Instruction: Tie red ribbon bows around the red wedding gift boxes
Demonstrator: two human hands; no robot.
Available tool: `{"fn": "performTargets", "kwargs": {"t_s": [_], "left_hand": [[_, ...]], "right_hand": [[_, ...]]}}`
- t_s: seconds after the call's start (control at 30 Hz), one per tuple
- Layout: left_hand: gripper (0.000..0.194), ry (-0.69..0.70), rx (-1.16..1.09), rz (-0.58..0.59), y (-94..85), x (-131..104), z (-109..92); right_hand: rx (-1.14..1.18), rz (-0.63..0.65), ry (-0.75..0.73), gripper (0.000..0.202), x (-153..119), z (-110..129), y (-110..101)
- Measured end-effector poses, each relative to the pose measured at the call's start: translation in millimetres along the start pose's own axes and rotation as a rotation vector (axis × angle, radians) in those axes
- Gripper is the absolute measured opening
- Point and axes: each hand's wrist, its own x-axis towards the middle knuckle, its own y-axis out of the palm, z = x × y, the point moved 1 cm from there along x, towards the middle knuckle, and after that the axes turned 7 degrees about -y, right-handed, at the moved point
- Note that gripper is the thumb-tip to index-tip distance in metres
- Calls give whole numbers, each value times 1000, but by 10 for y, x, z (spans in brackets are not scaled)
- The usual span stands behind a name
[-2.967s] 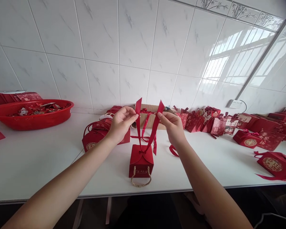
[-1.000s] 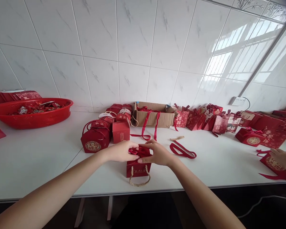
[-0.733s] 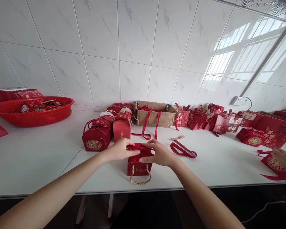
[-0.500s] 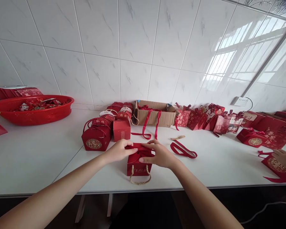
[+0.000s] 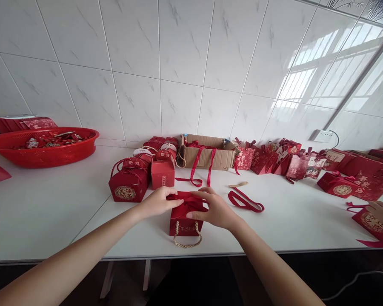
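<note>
A red gift box point(image 5: 185, 226) with gold lettering stands on the white table near its front edge. A twisted beige rope handle point(image 5: 187, 245) hangs in a loop down its front. My left hand point(image 5: 159, 201) is closed at the box's upper left, with the thumb lying across the folded top. My right hand point(image 5: 215, 209) grips the upper right side, thumb toward the front and fingers behind. Between the thumbs, dark red folds cover the top; whether they are flaps or ribbon is hard to tell.
Behind stand finished-looking red boxes point(image 5: 130, 185) and a cardboard carton point(image 5: 207, 158) trailing red ribbons. A loose ribbon point(image 5: 245, 201) lies to the right. A red plastic basket point(image 5: 64, 155) is at left. Other people's hands show at the left edge and at the right, on another box point(image 5: 372, 222).
Both my hands stay on the box and have barely moved; the folds on top sit slightly differently. At right, the other person's box has shifted a little to the right.
</note>
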Motion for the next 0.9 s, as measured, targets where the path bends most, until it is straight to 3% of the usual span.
{"fn": "performTargets", "kwargs": {"t_s": [0.2,0.37,0.6,0.77,0.9], "left_hand": [[33,39,58,-83,-11,6,27],[34,62,81,-70,3,24,31],[35,105,122,-78,20,48,31],[36,99,153,-73,-23,52,63],[39,138,237,-31,-82,69,-9]], "right_hand": [[55,-201,-38,46,-50,8,-165],[121,-316,-38,44,-62,-20,-313],[-5,-270,-45,36,-125,-153,-262],[194,-417,-35,29,-119,-258,-228],[287,-431,-46,33,-92,-229,-304]]}}
